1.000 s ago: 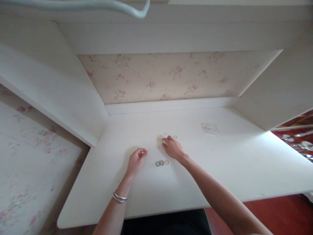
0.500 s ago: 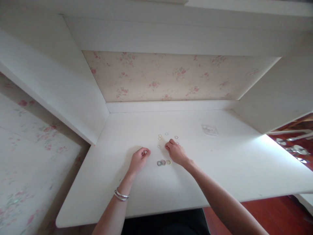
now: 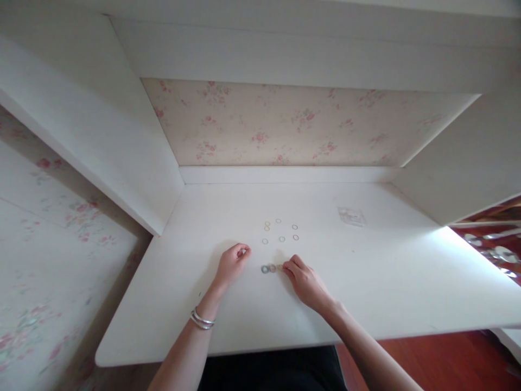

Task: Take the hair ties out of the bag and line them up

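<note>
My right hand (image 3: 302,276) is closed in a pinch at the gold ring stack (image 3: 280,267), its fingertips covering part of it. Beside that stack, to the left, lie a pinkish ring stack (image 3: 272,268) and a grey-green ring stack (image 3: 265,269). Resting on the desk left of them, my left hand (image 3: 233,266) has its fingers curled together; whether anything is inside is hidden. Farther back, thin rings lie spread out: two touching yellow rings (image 3: 267,228), silver rings (image 3: 282,239) and reddish rings (image 3: 296,237).
A small clear plastic bag (image 3: 351,216) lies on the white desk (image 3: 391,271) at the back right. Side panels and a low back ledge (image 3: 285,175) bound the desk. Silver bangles (image 3: 202,319) circle my left wrist.
My right hand has come back toward me from among the thin rings to the gold ring stack. A silver ring now shows where it was. My left hand stays put.
</note>
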The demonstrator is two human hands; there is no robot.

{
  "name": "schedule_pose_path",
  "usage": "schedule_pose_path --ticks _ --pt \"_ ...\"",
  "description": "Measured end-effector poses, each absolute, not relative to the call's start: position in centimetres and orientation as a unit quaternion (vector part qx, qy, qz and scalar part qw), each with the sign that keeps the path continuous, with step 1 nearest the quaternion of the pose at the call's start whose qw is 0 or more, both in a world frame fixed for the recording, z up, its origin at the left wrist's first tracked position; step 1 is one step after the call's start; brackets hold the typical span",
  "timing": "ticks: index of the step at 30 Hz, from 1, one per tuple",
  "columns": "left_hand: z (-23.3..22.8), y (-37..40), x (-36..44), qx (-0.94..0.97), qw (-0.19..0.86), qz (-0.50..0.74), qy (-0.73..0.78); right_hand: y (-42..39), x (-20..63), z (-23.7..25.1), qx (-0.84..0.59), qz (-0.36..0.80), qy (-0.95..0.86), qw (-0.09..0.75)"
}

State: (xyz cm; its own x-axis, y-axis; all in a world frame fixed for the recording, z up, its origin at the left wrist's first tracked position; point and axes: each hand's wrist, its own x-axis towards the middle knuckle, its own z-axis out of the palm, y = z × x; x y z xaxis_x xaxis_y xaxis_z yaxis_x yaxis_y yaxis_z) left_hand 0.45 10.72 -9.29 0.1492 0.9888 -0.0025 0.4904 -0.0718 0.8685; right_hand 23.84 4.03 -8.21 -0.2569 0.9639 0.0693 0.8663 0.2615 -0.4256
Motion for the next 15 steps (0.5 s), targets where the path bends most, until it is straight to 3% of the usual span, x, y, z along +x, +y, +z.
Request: schedule_pose_path --ticks 15 --pt "-9.3 10.4 0.8 0.653 0.357 0.335 0.578 3.8 23.8 -7.3 -0.601 0.182 -0.764 0.145"
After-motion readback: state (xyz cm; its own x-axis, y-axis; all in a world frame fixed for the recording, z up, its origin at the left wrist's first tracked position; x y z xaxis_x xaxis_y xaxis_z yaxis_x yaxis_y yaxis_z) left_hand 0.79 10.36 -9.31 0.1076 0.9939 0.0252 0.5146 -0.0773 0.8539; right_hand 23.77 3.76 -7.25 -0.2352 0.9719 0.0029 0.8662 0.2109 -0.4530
